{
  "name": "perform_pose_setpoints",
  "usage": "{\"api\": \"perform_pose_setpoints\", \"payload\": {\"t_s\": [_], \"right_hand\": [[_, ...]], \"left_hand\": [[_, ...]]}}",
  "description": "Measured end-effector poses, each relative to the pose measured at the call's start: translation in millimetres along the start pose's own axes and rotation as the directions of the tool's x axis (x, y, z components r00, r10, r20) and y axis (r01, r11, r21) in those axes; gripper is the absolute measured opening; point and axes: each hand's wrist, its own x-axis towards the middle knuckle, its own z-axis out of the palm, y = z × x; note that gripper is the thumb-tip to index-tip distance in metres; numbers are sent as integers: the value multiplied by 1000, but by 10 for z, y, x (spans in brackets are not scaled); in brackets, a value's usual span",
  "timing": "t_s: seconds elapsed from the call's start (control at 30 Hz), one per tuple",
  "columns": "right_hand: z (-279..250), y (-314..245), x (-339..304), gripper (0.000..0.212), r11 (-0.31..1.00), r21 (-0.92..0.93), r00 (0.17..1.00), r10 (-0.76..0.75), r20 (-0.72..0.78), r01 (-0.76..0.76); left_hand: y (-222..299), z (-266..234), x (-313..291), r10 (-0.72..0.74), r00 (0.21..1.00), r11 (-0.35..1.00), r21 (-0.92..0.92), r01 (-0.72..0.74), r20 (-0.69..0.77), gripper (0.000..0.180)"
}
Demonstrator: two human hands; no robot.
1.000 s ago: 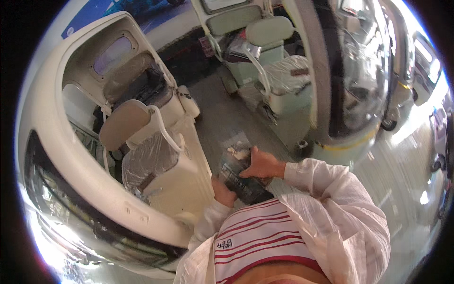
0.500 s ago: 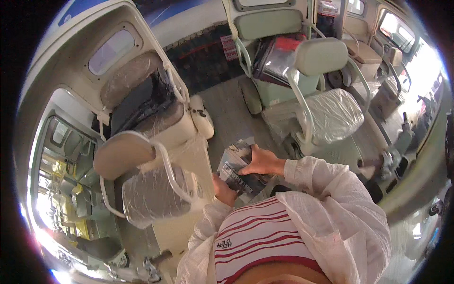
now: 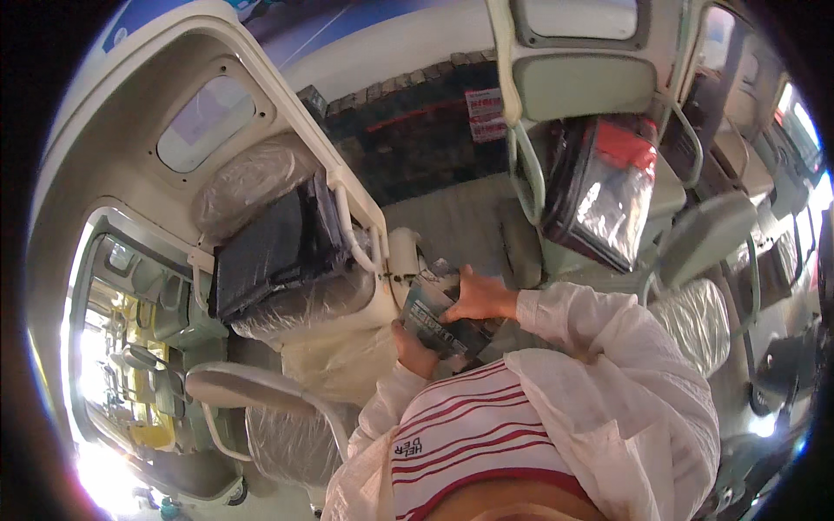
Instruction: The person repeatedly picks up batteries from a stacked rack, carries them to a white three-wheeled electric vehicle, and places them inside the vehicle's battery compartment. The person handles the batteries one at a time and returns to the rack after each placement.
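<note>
In front of my waist both hands hold a dark teal-and-grey printed box (image 3: 423, 325). It may be more than one package; their edges overlap. My left hand (image 3: 415, 349) grips the near left side, thumb along the printed face. My right hand (image 3: 478, 300) is closed over the right side, its thumb pressing the face and its fingers hidden behind. The box is tilted, and part of its lower right is covered by the right hand.
To the left stands a cream vehicle cabin with plastic-wrapped seats and a black bag (image 3: 278, 247). At the right a green vehicle seat holds a black and red clear-fronted bag (image 3: 605, 187). Dark stacked boxes (image 3: 413, 130) line the far wall. Grey floor (image 3: 456, 204) lies between.
I have moved forward between the two vehicles, so the dark stack and the bags appear larger and nearer. Both hands still hold the box, its printed face now turned more into view.
</note>
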Motion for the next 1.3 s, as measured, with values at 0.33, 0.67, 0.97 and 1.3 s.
{"api": "perform_pose_setpoints", "payload": {"t_s": [0.33,0.67,0.97,1.3], "right_hand": [[-1396,372,2696,104,990,-140,989,-30,-147,9],[-2925,448,4916,106,991,-129,994,-44,-95,32],[-3793,261,7414,104,886,-291,926,-302,226,360],[-4435,-1227,9466,89,188,-347,389,-586,711,919]], "left_hand": [[909,450,2692,410,887,609,661,-439,211,84],[1881,1059,5008,279,958,903,324,-283,59,84],[2366,379,7235,270,941,962,-98,-255,203,69],[3472,272,8519,82,965,623,-743,-245,-249,68]]}}
